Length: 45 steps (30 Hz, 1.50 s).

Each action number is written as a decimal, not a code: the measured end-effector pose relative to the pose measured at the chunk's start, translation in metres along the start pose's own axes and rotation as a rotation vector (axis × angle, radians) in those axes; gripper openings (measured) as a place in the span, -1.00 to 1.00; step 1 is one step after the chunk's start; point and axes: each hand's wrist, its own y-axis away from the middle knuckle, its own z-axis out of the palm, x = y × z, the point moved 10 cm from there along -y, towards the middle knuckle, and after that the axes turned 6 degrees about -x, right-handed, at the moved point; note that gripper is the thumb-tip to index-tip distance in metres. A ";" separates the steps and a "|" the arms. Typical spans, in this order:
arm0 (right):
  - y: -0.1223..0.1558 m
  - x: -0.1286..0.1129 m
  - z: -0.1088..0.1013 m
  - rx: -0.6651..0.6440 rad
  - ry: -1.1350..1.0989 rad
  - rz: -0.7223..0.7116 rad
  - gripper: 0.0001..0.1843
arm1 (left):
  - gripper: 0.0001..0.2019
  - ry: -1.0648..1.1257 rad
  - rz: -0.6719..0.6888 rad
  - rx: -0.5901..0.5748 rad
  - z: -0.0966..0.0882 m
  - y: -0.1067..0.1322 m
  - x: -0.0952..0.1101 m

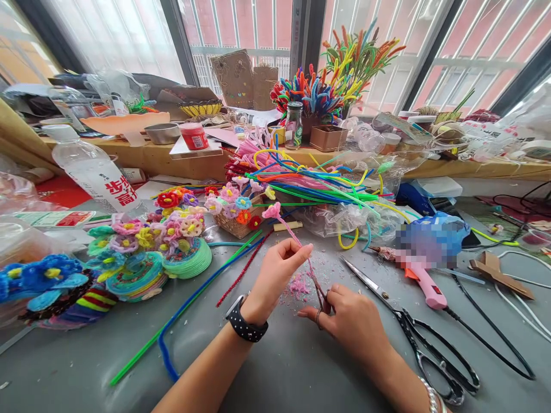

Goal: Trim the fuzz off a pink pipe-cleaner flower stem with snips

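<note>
My left hand [275, 272] pinches a pink pipe cleaner [291, 230] by its stem. A small pink flower shape [272, 211] tops that stem, while the lower end slants down to the right. Small scissors [319, 298] sit in my right hand [353, 321], fingers through the handles, with the blades at the stem's lower end. Whether the blades are fully closed is too small to tell. Below lies a little heap of pink fluff trimmings [299, 285] on the grey table [275, 376]. A red tinsel stem [245, 269] lies left of my left hand.
Large black-handled scissors [413, 327] and a pink glue gun [426, 284] lie to the right. Fuzzy flower pots [187, 258] stand left, near a water bottle [94, 166]. Blue [161, 338] and green pipe cleaners [142, 358] cross the table. Behind is a pipe-cleaner bundle [293, 169].
</note>
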 end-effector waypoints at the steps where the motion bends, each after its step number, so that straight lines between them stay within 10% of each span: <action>1: 0.000 0.000 0.000 0.007 0.002 -0.003 -0.35 | -0.70 0.002 -0.001 0.003 0.000 0.000 0.000; 13: 0.001 -0.003 -0.002 0.101 0.017 -0.049 -0.25 | -0.70 0.020 0.007 0.035 -0.006 -0.001 -0.001; 33: -0.002 -0.021 0.030 -0.344 -0.695 -0.111 -0.07 | -0.85 0.187 0.041 -0.002 -0.002 -0.002 0.000; 45: -0.002 -0.017 0.030 -0.337 -0.832 -0.062 -0.18 | -0.85 0.160 0.044 -0.009 -0.001 -0.002 0.002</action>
